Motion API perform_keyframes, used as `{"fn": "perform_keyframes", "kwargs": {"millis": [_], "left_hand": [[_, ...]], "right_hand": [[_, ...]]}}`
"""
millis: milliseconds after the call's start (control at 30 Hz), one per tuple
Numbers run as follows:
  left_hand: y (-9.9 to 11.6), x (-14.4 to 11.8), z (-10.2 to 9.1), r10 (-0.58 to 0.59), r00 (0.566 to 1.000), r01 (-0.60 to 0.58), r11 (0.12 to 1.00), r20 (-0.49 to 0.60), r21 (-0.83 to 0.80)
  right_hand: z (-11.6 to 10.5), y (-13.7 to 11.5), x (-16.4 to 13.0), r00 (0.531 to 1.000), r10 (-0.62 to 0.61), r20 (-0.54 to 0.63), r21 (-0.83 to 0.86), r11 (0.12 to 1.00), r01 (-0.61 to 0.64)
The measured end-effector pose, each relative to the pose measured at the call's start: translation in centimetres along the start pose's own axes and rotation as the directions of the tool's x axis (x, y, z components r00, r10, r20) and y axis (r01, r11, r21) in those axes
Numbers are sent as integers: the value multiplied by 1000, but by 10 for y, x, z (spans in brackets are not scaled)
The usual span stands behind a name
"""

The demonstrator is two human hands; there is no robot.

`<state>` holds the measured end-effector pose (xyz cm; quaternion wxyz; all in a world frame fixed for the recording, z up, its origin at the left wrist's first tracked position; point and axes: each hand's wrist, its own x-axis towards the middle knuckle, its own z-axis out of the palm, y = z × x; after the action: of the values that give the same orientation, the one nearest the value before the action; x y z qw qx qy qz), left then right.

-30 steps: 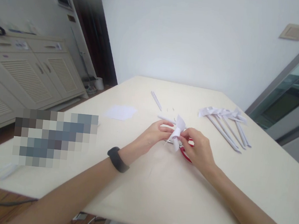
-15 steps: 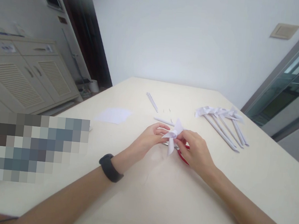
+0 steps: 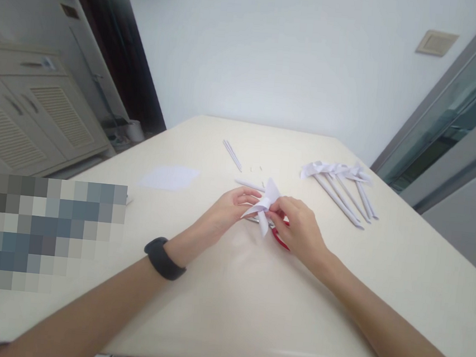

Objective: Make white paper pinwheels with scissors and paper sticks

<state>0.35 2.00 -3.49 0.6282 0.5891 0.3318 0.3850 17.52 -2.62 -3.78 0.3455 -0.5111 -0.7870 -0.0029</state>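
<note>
Near the middle of the frame, a folded white paper point(image 3: 264, 205) with splayed flaps sits between the two hands, above the table point(image 3: 225, 312). The right hand point(image 3: 299, 223) has its thumb and fingertips pinched together on the paper's right side; the left hand point(image 3: 230, 208) curves its fingers around the left side, though the flap hides its tips, so whether they grip or merely steady it I cannot tell. The likeliest trouble, I judge, is the folds springing open if the right-hand pinch slackens, since nothing else visibly fastens them; too hard a pinch could crease or tear the thin paper. The red-handled scissors point(image 3: 277, 239) lie beneath the hands, so a lowered flap or finger might catch on them; whether the paper touches them is unclear. The single paper rod point(image 3: 248, 185), just beyond the left fingers, could roll if nudged, being round. The paper pinwheels point(image 3: 335, 169) at centre right, their flaps overlapping, could snag on one another if one were pulled away. As for containers, a pale bin point(image 3: 135, 130) stands on the floor at the left, in the background, its contents too small to make out, and the louvred cabinet point(image 3: 39, 100) at the left edge has its doors closed, hiding whatever is inside.
</note>
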Motion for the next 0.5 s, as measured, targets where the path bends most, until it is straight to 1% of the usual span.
{"fn": "perform_keyframes", "kwargs": {"millis": [100,233,267,367,500], "left_hand": [[0,0,2,-8,1000,8,1000,-6,6],[-5,3,-3,-29,997,36,993,-70,108],[-7,5,-6,-21,995,34,990,-93,138],[-10,9,-19,13,994,4,989,-108,149],[-7,12,-34,43,987,-11,979,-156,202]], "right_hand": [[0,2,2,1000,-19,10,-31,999,20],[-10,7,7,1000,6,7,-111,994,-6],[-13,9,8,1000,20,-1,-121,992,-20],[-24,17,11,997,75,5,-131,989,-74],[-29,30,13,991,126,36,-157,980,-119]]}}
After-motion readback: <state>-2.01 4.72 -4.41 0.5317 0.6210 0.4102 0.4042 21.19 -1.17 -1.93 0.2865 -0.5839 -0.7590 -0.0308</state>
